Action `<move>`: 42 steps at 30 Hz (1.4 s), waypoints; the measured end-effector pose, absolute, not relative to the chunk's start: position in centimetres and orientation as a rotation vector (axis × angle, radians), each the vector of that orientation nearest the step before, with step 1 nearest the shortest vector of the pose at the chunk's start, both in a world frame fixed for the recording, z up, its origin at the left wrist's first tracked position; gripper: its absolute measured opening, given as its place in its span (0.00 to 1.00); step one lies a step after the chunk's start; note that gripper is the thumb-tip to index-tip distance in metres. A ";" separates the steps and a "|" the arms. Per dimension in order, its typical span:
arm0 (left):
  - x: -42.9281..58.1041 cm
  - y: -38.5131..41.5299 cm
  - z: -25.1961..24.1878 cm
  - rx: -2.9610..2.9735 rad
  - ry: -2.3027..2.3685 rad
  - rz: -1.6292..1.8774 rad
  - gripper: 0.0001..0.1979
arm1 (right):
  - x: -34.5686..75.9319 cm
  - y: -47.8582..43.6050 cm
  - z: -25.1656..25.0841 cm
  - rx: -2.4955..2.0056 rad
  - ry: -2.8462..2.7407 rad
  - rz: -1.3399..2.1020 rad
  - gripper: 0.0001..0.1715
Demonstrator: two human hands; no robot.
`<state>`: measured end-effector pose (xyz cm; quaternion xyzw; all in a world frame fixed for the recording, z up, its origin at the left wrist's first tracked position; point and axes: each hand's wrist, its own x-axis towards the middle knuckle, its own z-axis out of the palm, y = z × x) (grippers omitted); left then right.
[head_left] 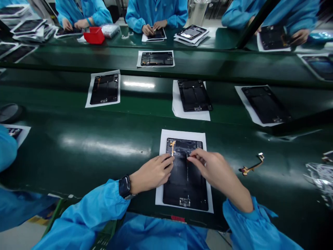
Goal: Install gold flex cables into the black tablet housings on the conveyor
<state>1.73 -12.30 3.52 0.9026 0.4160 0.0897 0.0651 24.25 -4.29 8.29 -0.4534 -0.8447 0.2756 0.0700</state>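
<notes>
A black tablet housing lies on a white sheet on the green bench in front of me. An orange flex cable runs down its upper left part. My left hand has its fingers curled together at the housing's left edge, with the fingertips on the cable's lower end. Over the upper right part, my right hand pinches thumb and index finger together close to the surface. Whatever is between those fingertips is too small to make out. Another flex cable lies loose on the bench to the right.
Clear plastic pieces lie at the far right. Beyond my bench, housings on sheets, such as one tablet housing, lie along the line. A dark slanted bar crosses the view. Co-workers in blue smocks sit opposite; a blue sleeve shows at left.
</notes>
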 end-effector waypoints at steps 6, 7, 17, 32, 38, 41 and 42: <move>0.4 -11.9 3.2 2.465 1.193 0.611 0.12 | 23.9 -8.3 6.3 -1.179 -2.590 0.738 0.10; 0.1 -11.7 3.1 2.426 1.205 0.640 0.16 | 23.4 -8.6 6.1 -1.146 -2.617 0.709 0.09; -1.3 -11.2 2.5 2.374 1.298 0.559 0.39 | 19.8 -9.4 5.7 -1.015 -2.846 0.408 0.09; -1.2 -11.4 2.5 2.396 1.319 0.562 0.39 | 20.1 -10.1 4.4 -0.984 -2.697 0.590 0.15; -1.3 -11.4 2.5 2.413 1.324 0.548 0.40 | 20.7 -10.1 4.9 -0.979 -2.629 0.651 0.12; -1.3 -11.4 2.4 2.418 1.320 0.550 0.39 | 21.0 -10.3 4.7 -0.982 -2.548 0.668 0.11; -1.3 -11.4 2.3 2.414 1.322 0.553 0.39 | 21.0 -10.4 4.5 -0.974 -2.539 0.669 0.11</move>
